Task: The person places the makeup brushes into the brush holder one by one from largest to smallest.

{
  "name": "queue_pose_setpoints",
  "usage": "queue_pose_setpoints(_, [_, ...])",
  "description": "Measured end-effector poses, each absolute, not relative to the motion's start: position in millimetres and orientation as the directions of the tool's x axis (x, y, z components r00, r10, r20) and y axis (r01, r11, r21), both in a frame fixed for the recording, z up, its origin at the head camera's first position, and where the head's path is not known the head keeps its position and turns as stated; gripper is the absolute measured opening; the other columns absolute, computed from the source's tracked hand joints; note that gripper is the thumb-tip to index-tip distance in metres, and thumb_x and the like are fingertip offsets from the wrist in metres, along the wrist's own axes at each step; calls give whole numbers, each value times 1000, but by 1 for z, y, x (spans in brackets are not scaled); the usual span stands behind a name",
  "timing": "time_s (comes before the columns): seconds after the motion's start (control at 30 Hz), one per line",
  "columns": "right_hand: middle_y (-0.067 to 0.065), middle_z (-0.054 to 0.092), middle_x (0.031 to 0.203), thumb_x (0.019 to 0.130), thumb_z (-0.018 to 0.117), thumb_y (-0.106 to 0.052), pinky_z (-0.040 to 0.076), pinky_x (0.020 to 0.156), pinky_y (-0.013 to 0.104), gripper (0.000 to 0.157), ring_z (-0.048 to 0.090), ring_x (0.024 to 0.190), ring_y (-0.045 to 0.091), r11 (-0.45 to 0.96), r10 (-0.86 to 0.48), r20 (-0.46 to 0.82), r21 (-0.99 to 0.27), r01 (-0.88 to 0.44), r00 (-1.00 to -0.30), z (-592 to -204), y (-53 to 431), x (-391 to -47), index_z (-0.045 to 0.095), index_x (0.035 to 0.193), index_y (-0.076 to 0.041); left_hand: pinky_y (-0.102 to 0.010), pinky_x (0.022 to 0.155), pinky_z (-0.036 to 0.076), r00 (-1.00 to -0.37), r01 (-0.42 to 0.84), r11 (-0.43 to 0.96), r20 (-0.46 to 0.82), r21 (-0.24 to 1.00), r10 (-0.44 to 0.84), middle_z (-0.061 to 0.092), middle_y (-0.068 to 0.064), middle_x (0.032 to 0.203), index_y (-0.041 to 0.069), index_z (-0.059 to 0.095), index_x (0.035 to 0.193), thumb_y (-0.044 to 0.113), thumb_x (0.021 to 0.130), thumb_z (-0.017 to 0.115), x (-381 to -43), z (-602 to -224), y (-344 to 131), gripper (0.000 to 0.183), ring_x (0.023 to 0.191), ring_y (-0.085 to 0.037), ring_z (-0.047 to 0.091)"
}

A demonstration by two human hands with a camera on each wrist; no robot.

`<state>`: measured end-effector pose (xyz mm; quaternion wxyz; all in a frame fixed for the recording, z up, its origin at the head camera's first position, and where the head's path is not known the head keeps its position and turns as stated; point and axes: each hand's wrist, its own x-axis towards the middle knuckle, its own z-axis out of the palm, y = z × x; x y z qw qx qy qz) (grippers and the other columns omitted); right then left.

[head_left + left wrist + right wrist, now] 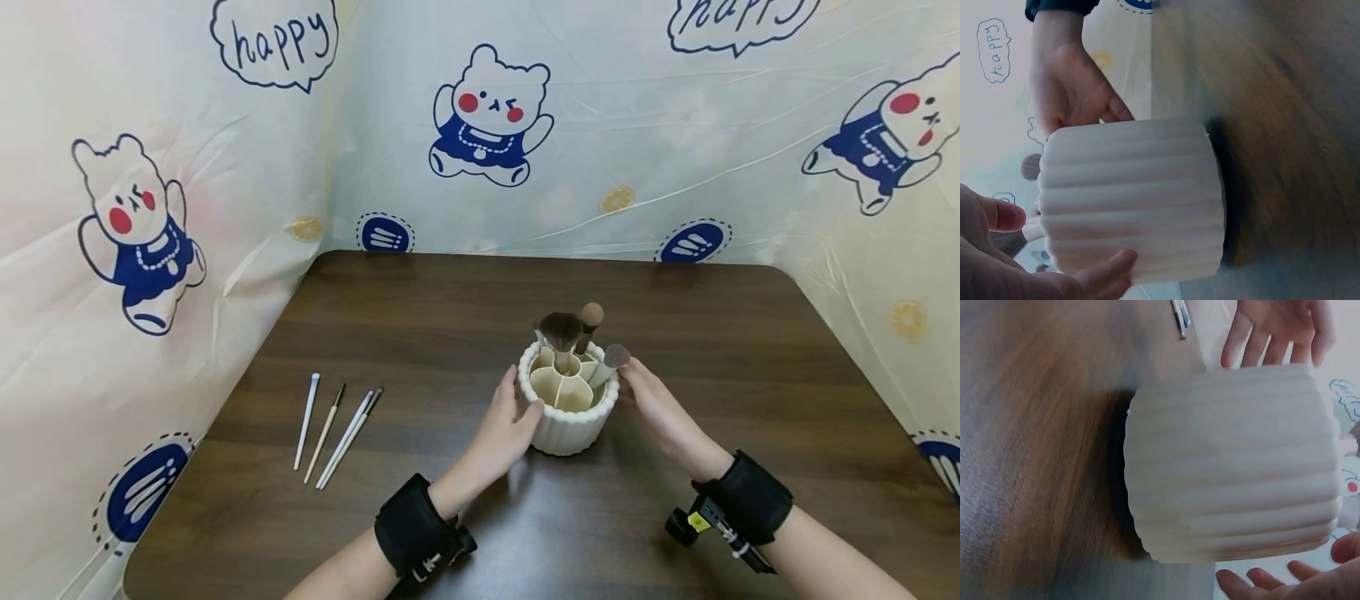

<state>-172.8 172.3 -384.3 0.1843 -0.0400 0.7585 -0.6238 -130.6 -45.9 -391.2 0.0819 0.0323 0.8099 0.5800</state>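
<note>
A white ribbed makeup brush holder point(567, 433) with a scalloped rim and cream dividers stands on the table between both hands. Inside it are a wide dark brush point(561, 331), a brush with a round tan head point(592, 315) and a pale-handled brush point(617, 357) leaning right; another is partly hidden behind. My left hand point(504, 429) is at the holder's left side, fingers extended along the wall and thumb near the rim. On the opposite side is my right hand point(660, 407), its fingers loosely spread close to the wall, as the right wrist view shows.
Several thin brushes lie on the table's left: a white one point(306, 422), one with a dark tip point(326, 433), and a close pair point(349, 439). Behind the dark wooden table point(465, 308) hangs a printed curtain point(622, 117). Both wrists wear black camera straps.
</note>
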Motion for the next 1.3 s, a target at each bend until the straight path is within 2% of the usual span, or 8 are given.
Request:
queue_pose_setpoints(0.17, [16, 7, 161, 105, 23, -36, 21, 116, 50, 60, 20, 144, 33, 189, -330, -219, -968, 162, -918, -387, 172, -182, 5, 154, -5, -55, 118, 16, -977, -104, 344, -159, 933, 138, 9, -28, 157, -4, 4, 151, 32, 97, 46, -124, -396, -46, 77, 146, -40, 14])
queue_pose_setpoints(0.33, [17, 18, 158, 105, 19, -36, 30, 109, 40, 57, 27, 139, 30, 235, -331, -235, -959, 161, -914, -389, 171, -183, 12, 153, -6, -56, 117, 16, -976, -101, 329, -158, 939, 152, 11, -28, 157, -2, 6, 151, 33, 97, 46, -124, -398, -45, 76, 146, -40, 14])
queue_pose_setpoints(0.5, [21, 18, 157, 105, 19, -42, 28, 112, 44, 63, 25, 140, 32, 202, -317, -251, -960, 193, -915, -387, 169, -176, 11, 153, -3, -55, 118, 16, -975, -86, 290, -141, 953, 174, 14, -27, 157, -3, 8, 151, 31, 97, 44, -133, -400, -46, 73, 146, -38, 15])
queue_pose_setpoints(0.77, [22, 31, 149, 104, 21, -45, 39, 103, 34, 64, 48, 113, -1, 206, -249, -249, -958, 200, -936, -384, 169, -170, 18, 149, 0, -50, 119, 19, -969, -92, 273, -149, 958, 196, 13, -24, 158, -1, 7, 152, 31, 98, 42, -142, -402, -50, 72, 146, -36, 18])
queue_pose_setpoints(0.87, [22, 21, 155, 103, 22, -47, 33, 108, 39, 67, 41, 132, 16, 187, -276, -236, -964, 188, -932, -386, 170, -174, 13, 152, -2, -53, 118, 17, -971, -102, 252, -151, 962, 187, 12, -28, 157, -4, 4, 151, 31, 98, 44, -136, -402, -48, 75, 146, -39, 17])
queue_pose_setpoints(1.0, [20, 4, 160, 102, 20, -49, 21, 115, 47, 70, 14, 146, 33, 171, -320, -238, -967, 191, -917, -388, 172, -178, 1, 154, -5, -55, 118, 15, -964, -126, 235, -174, 964, 199, 7, -30, 156, -5, 0, 150, 33, 98, 45, -123, -400, -43, 79, 146, -40, 12])
queue_pose_setpoints(1.17, [20, 6, 160, 101, 20, -51, 32, 108, 31, 72, 17, 145, 33, 191, -317, -254, -961, 201, -914, -388, 171, -180, 2, 153, -4, -57, 117, 15, -962, -123, 243, -176, 962, 210, 8, -27, 157, -2, 3, 151, 34, 98, 45, -119, -398, -41, 77, 146, -39, 11])
queue_pose_setpoints(1.3, [22, 9, 159, 103, 22, -45, 32, 109, 34, 68, 19, 144, 35, 178, -309, -273, -958, 227, -911, -386, 167, -175, 1, 153, -3, -58, 117, 15, -967, -114, 259, -167, 959, 190, 10, -26, 158, -2, 5, 151, 33, 97, 44, -126, -398, -44, 75, 147, -39, 11])
